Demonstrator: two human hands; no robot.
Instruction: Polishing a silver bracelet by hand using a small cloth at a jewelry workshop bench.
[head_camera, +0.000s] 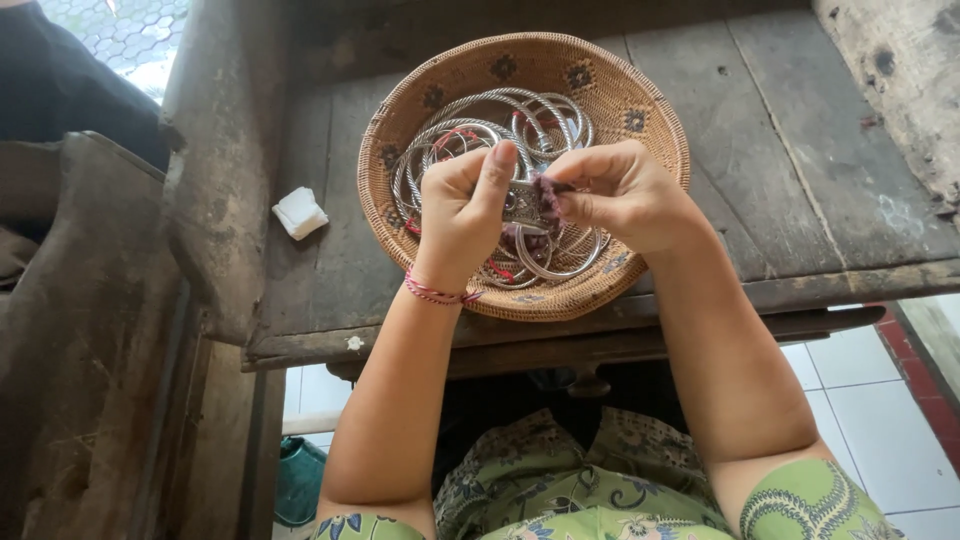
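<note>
Left hand (462, 205) clenched around a small silver piece (523, 203), right hand (612, 192) pinching a purple scrap (549, 187) against its top edge, both above a woven basket (640, 110) of silver bangles (520, 115) on a worn wooden table (780, 150)

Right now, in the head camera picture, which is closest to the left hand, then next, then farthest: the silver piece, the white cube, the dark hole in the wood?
From the left hand:
1. Silver piece: pinched in both hands, over the basket.
2. White cube: left of the basket, on the table.
3. Dark hole: far top right corner.
</note>
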